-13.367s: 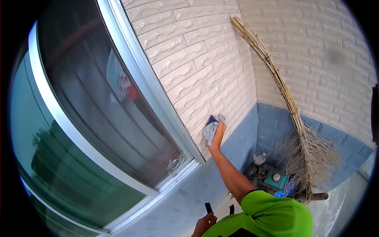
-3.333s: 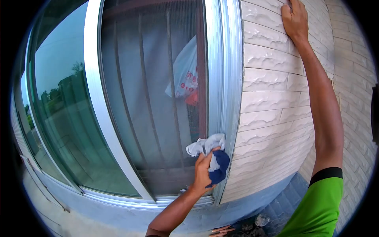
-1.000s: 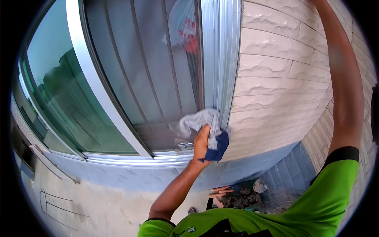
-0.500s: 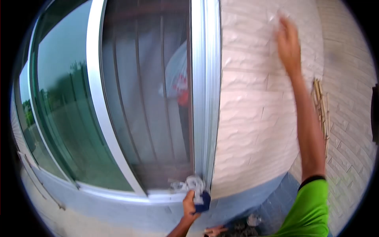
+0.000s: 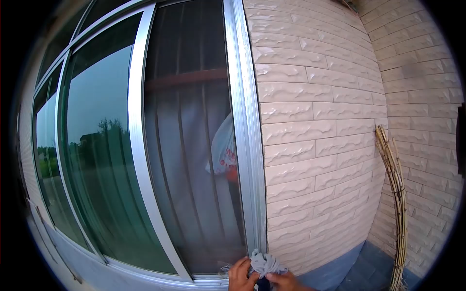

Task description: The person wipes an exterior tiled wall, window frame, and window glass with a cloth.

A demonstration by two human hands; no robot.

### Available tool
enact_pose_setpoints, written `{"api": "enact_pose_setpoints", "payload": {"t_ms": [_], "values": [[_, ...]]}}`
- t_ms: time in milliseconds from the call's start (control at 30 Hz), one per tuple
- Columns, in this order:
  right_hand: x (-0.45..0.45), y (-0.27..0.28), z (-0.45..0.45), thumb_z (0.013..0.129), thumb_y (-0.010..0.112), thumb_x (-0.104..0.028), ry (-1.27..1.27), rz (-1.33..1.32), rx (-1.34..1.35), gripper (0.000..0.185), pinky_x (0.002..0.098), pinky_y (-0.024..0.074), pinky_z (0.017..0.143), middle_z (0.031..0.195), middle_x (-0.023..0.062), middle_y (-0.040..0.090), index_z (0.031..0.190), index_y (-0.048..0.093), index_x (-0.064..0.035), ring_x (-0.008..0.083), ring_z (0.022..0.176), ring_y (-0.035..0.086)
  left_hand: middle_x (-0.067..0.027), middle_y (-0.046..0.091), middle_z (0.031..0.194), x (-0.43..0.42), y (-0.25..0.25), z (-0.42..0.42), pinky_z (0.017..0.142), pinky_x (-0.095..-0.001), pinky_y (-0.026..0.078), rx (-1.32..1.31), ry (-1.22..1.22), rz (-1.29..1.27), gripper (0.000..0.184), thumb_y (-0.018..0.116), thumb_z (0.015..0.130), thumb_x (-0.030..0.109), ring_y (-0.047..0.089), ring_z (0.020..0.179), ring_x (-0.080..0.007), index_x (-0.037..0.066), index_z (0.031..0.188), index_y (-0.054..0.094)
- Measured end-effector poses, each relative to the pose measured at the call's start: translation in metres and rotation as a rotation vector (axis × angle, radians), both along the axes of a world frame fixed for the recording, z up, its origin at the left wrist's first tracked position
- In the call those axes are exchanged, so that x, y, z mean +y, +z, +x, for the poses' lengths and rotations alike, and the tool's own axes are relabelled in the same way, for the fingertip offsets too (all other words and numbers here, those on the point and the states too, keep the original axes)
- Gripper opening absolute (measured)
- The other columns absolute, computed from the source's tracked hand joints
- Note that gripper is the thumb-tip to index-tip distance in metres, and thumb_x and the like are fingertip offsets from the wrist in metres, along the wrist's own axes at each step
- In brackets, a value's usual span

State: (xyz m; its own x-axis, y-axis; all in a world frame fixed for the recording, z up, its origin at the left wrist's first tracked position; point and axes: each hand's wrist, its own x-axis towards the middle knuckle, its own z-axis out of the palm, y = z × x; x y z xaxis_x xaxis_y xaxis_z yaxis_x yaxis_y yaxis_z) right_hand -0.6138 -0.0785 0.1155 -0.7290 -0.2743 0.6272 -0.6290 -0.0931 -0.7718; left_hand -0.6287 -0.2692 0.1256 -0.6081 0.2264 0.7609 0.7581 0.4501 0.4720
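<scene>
At the bottom of the view, near the lower right corner of the window frame (image 5: 248, 145), a grey and navy cloth (image 5: 265, 265) is bunched up. My left hand (image 5: 241, 275) grips it from the left side. My right hand (image 5: 286, 281) holds its right side, with the fingers closed on the fabric. Both hands are partly cut off by the lower edge, and the cloth's dark part shows between them.
Sliding glass panes (image 5: 102, 145) fill the left. A white bag with red print (image 5: 224, 148) hangs behind the screen. Beige tiled wall (image 5: 310, 136) stands to the right, above blue-grey tiles (image 5: 335, 271). A stick broom (image 5: 398, 203) leans in the corner.
My right hand has come down from the tiled wall to the cloth and taken hold of it. The view has tilted up, so the cloth and both hands now sit at the bottom edge.
</scene>
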Motion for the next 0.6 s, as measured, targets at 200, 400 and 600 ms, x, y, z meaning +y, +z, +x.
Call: {"api": "enact_pose_setpoints", "payload": {"t_ms": [200, 400, 600], "values": [[0.084, 0.184, -0.002, 0.072, 0.083, -0.008, -0.777, 0.084, 0.663, 0.062, 0.0406, 0.0456, 0.106, 0.12, 0.017, 0.069, 0.13, 0.061, 0.0011, 0.0305, 0.117, 0.063, -0.029, 0.032, 0.157, 0.0, 0.06, 0.017, 0.119, -0.0564, 0.026, 0.194, -0.172, -0.072, 0.085, 0.074, 0.084, 0.025, 0.029, 0.146, -0.0491, 0.0, 0.154, 0.035], [0.169, 0.407, -0.03, 0.076, 0.071, -0.001, -1.488, 0.07, 1.292, 0.047, 0.0437, 0.048, 0.099, 0.125, 0.0217, 0.057, 0.122, 0.065, -0.0041, 0.0422, 0.114, 0.057, -0.0291, 0.047, 0.148, 0.038, 0.089, -0.039, 0.113, -0.0483, 0.038, 0.411, 0.011, -0.037, 0.076, 0.075, 0.084, 0.018, 0.046, 0.138, -0.0454, -0.006, 0.148, 0.041], [0.191, 0.524, -0.093, 0.081, 0.074, -0.019, -1.866, -0.278, 0.735, 0.065, 0.0515, 0.0395, 0.107, 0.14, 0.0199, 0.047, 0.142, 0.053, -0.0154, 0.0446, 0.126, 0.046, -0.0364, 0.033, 0.155, 0.065, 0.107, -0.073, 0.117, -0.0552, 0.031, 0.491, 0.024, 0.008, 0.089, 0.076, 0.083, 0.019, 0.034, 0.145, -0.051, -0.01, 0.152, 0.028]]}}
